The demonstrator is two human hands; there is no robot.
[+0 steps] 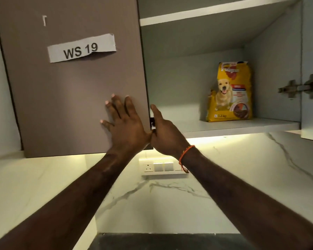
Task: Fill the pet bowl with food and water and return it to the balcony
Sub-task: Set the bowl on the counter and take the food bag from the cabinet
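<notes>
Standing upright on shelf, food bag [229, 92] looks soft, weighty; grab mid-sides. Left hand [123, 123] flat on door [70, 87]; right hand [163, 132] open, empty.

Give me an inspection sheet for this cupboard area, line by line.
Surface: lower cupboard shelf, white, bears one bag; upper shelf shows nothing from below.
Job's things: yellow dog food bag stands upright at the back right of the lower shelf; pet bowl not in view.
Clutter: nothing seen.
Grip: left hand lies flat, fingers spread, on the closed brown door; right hand is at that door's right edge, fingers hidden, so its hold is unclear.
Cables: nothing seen.
Surroundings: paper label "WS 19" on the door; right door open, hinge exposed; socket and switches on the marble wall below.
</notes>
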